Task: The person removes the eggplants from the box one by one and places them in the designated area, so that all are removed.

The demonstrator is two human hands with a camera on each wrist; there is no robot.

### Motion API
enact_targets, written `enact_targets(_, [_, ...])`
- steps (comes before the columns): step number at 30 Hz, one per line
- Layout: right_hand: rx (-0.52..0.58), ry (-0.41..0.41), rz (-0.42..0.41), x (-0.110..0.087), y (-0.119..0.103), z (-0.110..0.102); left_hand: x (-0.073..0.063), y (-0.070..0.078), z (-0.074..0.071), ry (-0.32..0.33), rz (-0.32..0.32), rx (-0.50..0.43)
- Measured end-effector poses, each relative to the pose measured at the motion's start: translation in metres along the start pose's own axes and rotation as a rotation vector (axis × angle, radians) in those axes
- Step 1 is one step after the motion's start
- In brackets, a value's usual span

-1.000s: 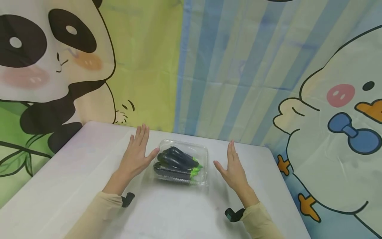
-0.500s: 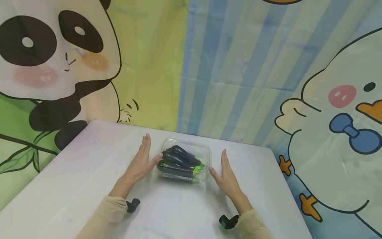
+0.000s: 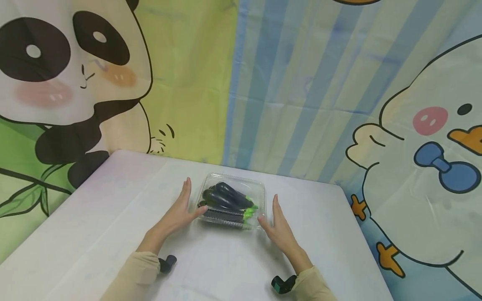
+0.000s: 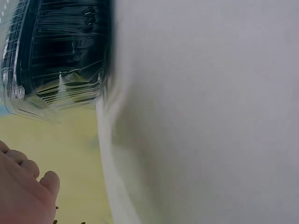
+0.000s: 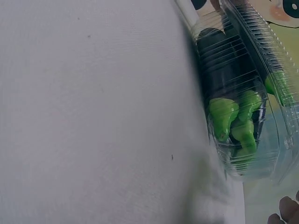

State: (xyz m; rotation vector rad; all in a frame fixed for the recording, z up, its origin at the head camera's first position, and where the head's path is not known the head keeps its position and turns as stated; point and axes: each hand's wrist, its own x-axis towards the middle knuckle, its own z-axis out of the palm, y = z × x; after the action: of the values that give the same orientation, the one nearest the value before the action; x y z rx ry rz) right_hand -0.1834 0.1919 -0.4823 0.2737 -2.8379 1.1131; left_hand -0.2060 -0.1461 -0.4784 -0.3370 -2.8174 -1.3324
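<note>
A clear plastic clamshell box [image 3: 233,184] with dark purple eggplants [image 3: 225,199] and green stems inside sits on the white table [image 3: 113,217]. My left hand [image 3: 180,212] lies flat with straight fingers at the box's left side, its thumb touching the near left corner. My right hand [image 3: 276,225] stands open with straight fingers at the box's right side, thumb at the near right corner. The left wrist view shows the box [image 4: 56,60] close up, and the right wrist view shows the box [image 5: 243,102] with the green stems [image 5: 233,116] behind ribbed plastic.
A cartoon cloth backdrop with a panda [image 3: 67,75] and a duck [image 3: 433,167] hangs behind the table. The table's right edge [image 3: 361,234] falls away near my right hand. Small black devices [image 3: 167,263] sit at both wrists.
Both hands have moved inward toward the box, from spread apart on either side to thumbs touching its near corners. The box has stayed in place.
</note>
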Motion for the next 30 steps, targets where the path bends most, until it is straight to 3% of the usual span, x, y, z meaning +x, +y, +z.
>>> enact_targets(12, [0.090,-0.037,0.002,-0.004,0.002,0.015,-0.001,-0.010,0.012,-0.066,-0.016,-0.059])
enact_targets(22, [0.110,-0.026,0.022,-0.002,0.004,0.023,0.004,-0.018,0.024,-0.130,0.020,-0.122])
enact_targets(30, [0.186,-0.010,-0.009,-0.002,0.008,0.032,0.002,-0.022,0.030,-0.088,0.022,-0.139])
